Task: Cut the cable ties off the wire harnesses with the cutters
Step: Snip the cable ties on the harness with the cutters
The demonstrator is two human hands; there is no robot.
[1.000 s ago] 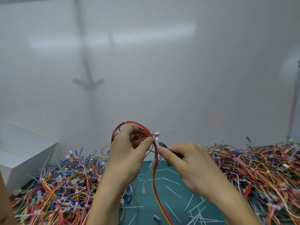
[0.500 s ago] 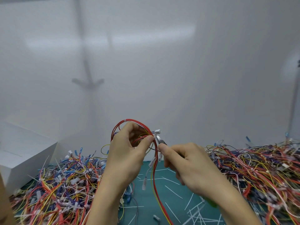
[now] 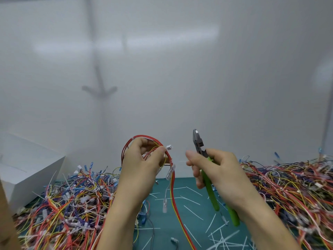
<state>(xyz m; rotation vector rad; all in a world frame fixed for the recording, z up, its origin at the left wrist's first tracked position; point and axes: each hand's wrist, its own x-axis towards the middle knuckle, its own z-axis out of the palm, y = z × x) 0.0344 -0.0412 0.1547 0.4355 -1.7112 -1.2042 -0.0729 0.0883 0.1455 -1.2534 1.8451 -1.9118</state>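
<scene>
- Left hand (image 3: 142, 165) above green mat (image 3: 187, 181), pinching looped red/yellow harness (image 3: 173, 195); wires trail down to the mat.
- Right hand (image 3: 221, 172) above mat, apart from left, wrapped round cutters (image 3: 199, 143); blades up, clear of harness.
- White cable tie (image 3: 133, 138) on loop top.
- Cut ties (image 3: 220, 238) on mat; harness piles left (image 3: 72, 204) and right (image 3: 288, 186) of it.

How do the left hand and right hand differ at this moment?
The left hand holds a looped red wire harness between thumb and fingers; the right hand grips the green-handled cutters. The left hand's harness trails down to the teal mat; the right hand's cutters point up, clear of the harness. Both are raised above that mat.
</scene>
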